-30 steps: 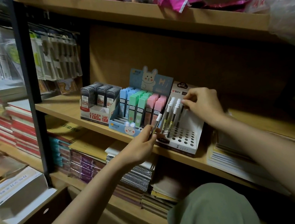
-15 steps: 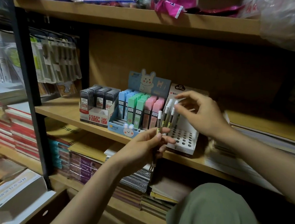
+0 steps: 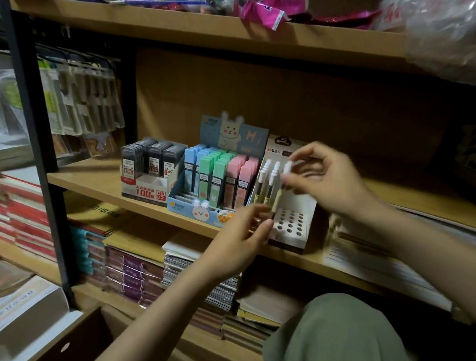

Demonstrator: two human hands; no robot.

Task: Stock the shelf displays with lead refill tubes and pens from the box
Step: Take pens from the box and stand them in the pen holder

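Head view showed our right hand (image 3: 325, 179) pinching a white-capped pen (image 3: 284, 181) to seat it in the holed display (image 3: 291, 223), left hand (image 3: 236, 243) fingers loosely extended beside it.

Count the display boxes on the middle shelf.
3: black lead-tube box at left, bunny box of pastel tubes in the middle, white pen display at right. Others may sit hidden behind the arms.

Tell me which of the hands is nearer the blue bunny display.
Left. The left hand sits just past the blue bunny display's front corner; the right hand is farther off, over the white pen stand.
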